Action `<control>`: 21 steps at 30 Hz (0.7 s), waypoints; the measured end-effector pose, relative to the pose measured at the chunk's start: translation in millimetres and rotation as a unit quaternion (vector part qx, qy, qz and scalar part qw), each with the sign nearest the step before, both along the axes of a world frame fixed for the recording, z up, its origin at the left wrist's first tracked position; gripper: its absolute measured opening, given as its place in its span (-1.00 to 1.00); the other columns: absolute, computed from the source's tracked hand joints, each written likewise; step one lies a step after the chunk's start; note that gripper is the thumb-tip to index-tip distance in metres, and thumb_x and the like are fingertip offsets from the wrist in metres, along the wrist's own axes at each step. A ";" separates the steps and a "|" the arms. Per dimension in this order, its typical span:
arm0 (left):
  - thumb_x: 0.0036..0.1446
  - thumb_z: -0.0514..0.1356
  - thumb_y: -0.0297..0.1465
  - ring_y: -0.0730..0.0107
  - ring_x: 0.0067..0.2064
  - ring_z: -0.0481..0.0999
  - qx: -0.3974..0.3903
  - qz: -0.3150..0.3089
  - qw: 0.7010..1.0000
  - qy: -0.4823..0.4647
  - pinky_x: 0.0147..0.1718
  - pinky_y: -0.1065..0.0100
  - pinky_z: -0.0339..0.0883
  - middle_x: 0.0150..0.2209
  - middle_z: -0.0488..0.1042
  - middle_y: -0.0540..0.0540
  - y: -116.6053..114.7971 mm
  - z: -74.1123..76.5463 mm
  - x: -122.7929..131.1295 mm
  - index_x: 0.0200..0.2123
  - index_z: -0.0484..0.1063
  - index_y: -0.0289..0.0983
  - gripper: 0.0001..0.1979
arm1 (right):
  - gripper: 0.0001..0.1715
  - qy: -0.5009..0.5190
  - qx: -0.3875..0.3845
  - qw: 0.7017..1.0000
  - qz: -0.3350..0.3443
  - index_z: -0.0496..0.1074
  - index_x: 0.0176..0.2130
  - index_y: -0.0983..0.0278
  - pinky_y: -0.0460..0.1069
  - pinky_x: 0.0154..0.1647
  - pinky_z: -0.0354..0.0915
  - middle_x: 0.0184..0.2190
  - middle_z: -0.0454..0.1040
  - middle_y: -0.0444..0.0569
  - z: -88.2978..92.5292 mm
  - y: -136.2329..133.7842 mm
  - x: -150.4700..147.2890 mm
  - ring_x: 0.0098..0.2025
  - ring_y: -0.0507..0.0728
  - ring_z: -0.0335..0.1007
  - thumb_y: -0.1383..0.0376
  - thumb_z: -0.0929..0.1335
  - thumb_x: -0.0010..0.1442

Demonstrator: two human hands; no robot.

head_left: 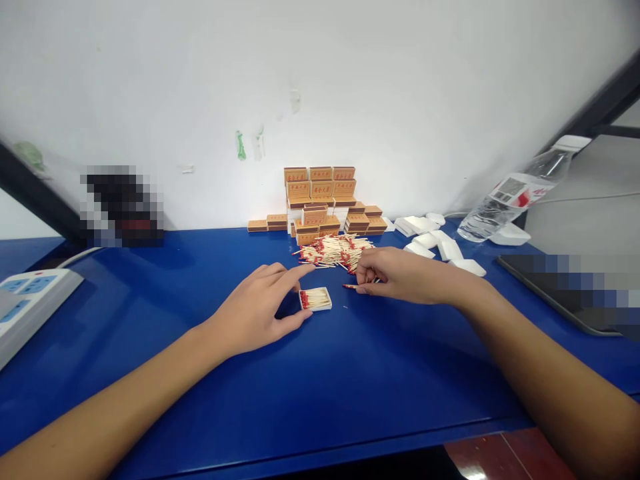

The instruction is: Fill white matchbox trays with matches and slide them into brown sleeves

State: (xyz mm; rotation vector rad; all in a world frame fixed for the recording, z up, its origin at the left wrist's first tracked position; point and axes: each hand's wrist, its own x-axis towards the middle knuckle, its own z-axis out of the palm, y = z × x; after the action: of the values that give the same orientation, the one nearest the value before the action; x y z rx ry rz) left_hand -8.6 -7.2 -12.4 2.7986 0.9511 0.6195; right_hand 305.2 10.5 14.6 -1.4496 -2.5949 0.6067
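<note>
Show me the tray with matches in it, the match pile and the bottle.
Tray [322, 308]: head view, on its near wall.
Match pile [334, 251]: head view, around the middle of the heap.
Bottle [520, 191]: head view, on its label.

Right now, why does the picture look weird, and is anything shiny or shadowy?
In the head view, blocky squares hide a dark object at left; the bottle at right leans, maybe from wide-lens stretching; the red floor shows a bright glint; soft shadow darkens the table beside the left hand.
</note>
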 end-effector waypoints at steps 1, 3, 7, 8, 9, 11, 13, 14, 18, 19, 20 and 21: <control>0.37 0.27 -0.23 0.10 -0.03 0.53 0.001 0.000 1.000 0.000 0.05 0.04 0.42 -0.07 0.62 -0.10 -0.1 0.0 0.1 0.42 0.18 -0.20 -0.36 | -0.74 0.000 0.004 1.000 0.002 0.46 -0.28 0.22 0.03 -0.33 0.22 -0.26 0.55 0.02 -0.9 0.3 0.5 -0.31 0.14 0.40 0.09 0.40 0.33; 0.37 0.27 -0.23 0.10 -0.04 0.54 0.003 -0.001 1.000 -0.001 0.04 0.04 0.42 -0.07 0.61 -0.11 0.0 -0.2 0.3 0.42 0.18 -0.19 -0.36 | -0.76 0.004 0.014 1.000 0.006 0.46 -0.27 0.22 0.02 -0.34 0.21 -0.27 0.54 0.01 -1.8 0.8 1.2 -0.33 0.13 0.38 0.11 0.39 0.34; 0.37 0.27 -0.24 0.11 -0.04 0.53 0.004 -0.006 1.000 -0.005 0.05 0.03 0.42 -0.07 0.62 -0.10 0.2 -0.9 0.0 0.42 0.18 -0.21 -0.36 | -0.76 0.017 0.026 0.999 0.011 0.45 -0.27 0.21 0.02 -0.34 0.20 -0.33 0.53 -0.02 -0.4 0.6 -0.7 -0.36 0.12 0.37 0.14 0.34 0.40; 0.37 0.27 -0.24 0.12 -0.04 0.53 0.004 -0.006 1.000 -0.006 0.05 0.03 0.42 -0.07 0.62 -0.10 0.3 -1.1 -0.1 0.42 0.18 -0.21 -0.36 | -0.74 0.020 0.033 0.999 0.012 0.44 -0.28 0.21 0.02 -0.34 0.19 -0.35 0.52 -0.03 0.3 0.2 -1.7 -0.36 0.11 0.36 0.13 0.32 0.41; 0.37 0.27 -0.24 0.12 -0.04 0.53 0.004 -0.005 1.000 -0.005 0.05 0.03 0.42 -0.07 0.62 -0.10 0.4 -1.2 -0.1 0.42 0.18 -0.21 -0.36 | -0.71 0.023 0.042 0.999 0.013 0.44 -0.28 0.21 0.02 -0.34 0.19 -0.35 0.51 -0.03 0.8 -0.3 -2.8 -0.37 0.11 0.35 0.11 0.31 0.43; 0.36 0.28 -0.25 0.12 -0.04 0.53 0.006 -0.004 1.000 -0.004 0.04 0.04 0.42 -0.06 0.62 -0.09 0.5 -1.3 0.1 0.42 0.18 -0.21 -0.35 | -0.68 0.029 0.067 0.997 0.018 0.44 -0.29 0.22 0.03 -0.33 0.19 -0.34 0.51 -0.02 1.4 -1.3 -5.0 -0.35 0.12 0.34 0.10 0.30 0.44; 0.36 0.29 -0.25 0.12 -0.04 0.53 0.009 -0.005 1.000 -0.005 0.05 0.04 0.42 -0.06 0.62 -0.09 0.7 -1.4 0.3 0.42 0.18 -0.21 -0.35 | -0.71 0.028 0.083 0.996 0.025 0.45 -0.28 0.23 0.03 -0.30 0.20 -0.30 0.52 0.00 1.4 -2.5 -7.0 -0.31 0.12 0.35 0.14 0.30 0.43; 0.36 0.29 -0.25 0.11 -0.04 0.53 0.010 -0.006 1.000 -0.006 0.05 0.04 0.42 -0.07 0.62 -0.09 0.7 -1.4 0.4 0.42 0.18 -0.21 -0.35 | -0.74 0.027 0.087 0.995 0.028 0.45 -0.27 0.23 0.04 -0.29 0.20 -0.28 0.52 0.01 1.3 -3.3 -8.1 -0.30 0.13 0.36 0.16 0.31 0.43; 0.36 0.28 -0.24 0.10 -0.04 0.54 0.004 -0.004 1.000 -0.002 0.05 0.02 0.42 -0.07 0.61 -0.10 0.2 -1.6 0.4 0.43 0.17 -0.19 -0.34 | -0.82 0.042 0.096 0.993 0.050 0.44 -0.25 0.23 0.02 -0.29 0.21 -0.24 0.51 0.00 1.7 -9.6 -17.1 -0.29 0.11 0.35 0.23 0.33 0.41; 0.36 0.28 -0.24 0.09 -0.04 0.54 0.003 -0.003 1.000 -0.001 0.04 0.02 0.42 -0.07 0.61 -0.10 -0.2 -1.9 0.4 0.43 0.17 -0.18 -0.34 | -0.84 0.052 0.094 0.993 0.057 0.44 -0.25 0.23 0.02 -0.29 0.21 -0.24 0.50 -0.01 1.9 -12.1 -20.9 -0.29 0.11 0.35 0.24 0.34 0.41; 0.36 0.28 -0.24 0.08 -0.03 0.55 0.002 -0.003 1.000 0.000 0.04 0.01 0.43 -0.07 0.61 -0.11 -0.7 -2.2 0.5 0.43 0.17 -0.18 -0.34 | -0.85 0.061 0.091 0.992 0.065 0.43 -0.24 0.23 0.01 -0.28 0.22 -0.24 0.49 -0.02 2.1 -14.9 -25.3 -0.28 0.10 0.35 0.26 0.34 0.41; 0.36 0.28 -0.23 0.07 -0.02 0.55 0.003 -0.003 1.000 -0.001 0.04 0.01 0.43 -0.06 0.60 -0.12 -1.3 -2.5 0.7 0.43 0.17 -0.17 -0.34 | -0.87 0.069 0.089 0.991 0.073 0.44 -0.24 0.23 0.01 -0.27 0.23 -0.24 0.49 -0.03 2.0 -17.8 -30.0 -0.27 0.10 0.35 0.28 0.35 0.41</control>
State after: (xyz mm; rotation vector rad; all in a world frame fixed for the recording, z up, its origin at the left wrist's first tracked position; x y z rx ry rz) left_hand -7.9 -8.5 -15.0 2.8039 0.9429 0.6257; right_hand 275.2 -7.3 16.6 -1.1333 -2.5855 0.4590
